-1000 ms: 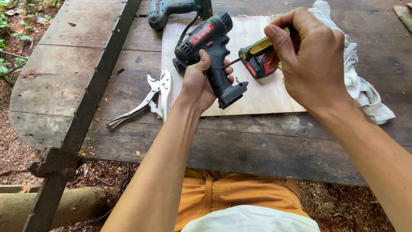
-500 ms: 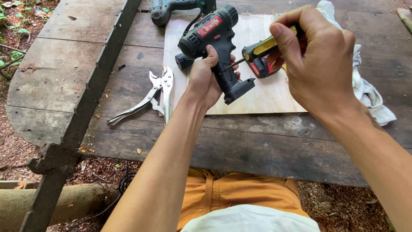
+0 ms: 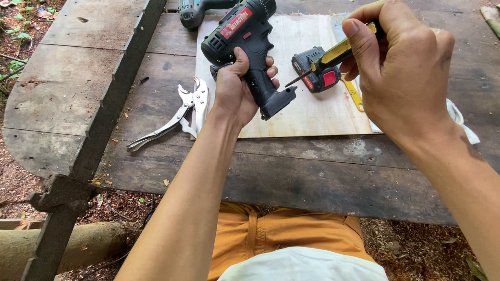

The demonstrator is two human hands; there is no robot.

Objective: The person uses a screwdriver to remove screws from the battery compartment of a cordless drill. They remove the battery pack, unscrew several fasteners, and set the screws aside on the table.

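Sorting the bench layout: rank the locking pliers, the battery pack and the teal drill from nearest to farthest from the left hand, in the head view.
1. Locking pliers, just left of the left hand.
2. Battery pack, to its right on the plywood sheet.
3. Teal drill, at the table's far edge.

We count two drills: one black and red [image 3: 245,36], one teal [image 3: 195,10] at the top edge, partly cut off. One battery pack [image 3: 312,70], black with red button. One screwdriver [image 3: 333,54], yellow and black handle. One pair of locking pliers [image 3: 172,117]. One thin plywood sheet [image 3: 307,112]. One white rag [image 3: 461,122], mostly hidden. One flat yellow strip [image 3: 354,93], kind unclear. One wooden table [image 3: 312,177]. Two hands in view: left hand [image 3: 239,91], right hand [image 3: 401,73].
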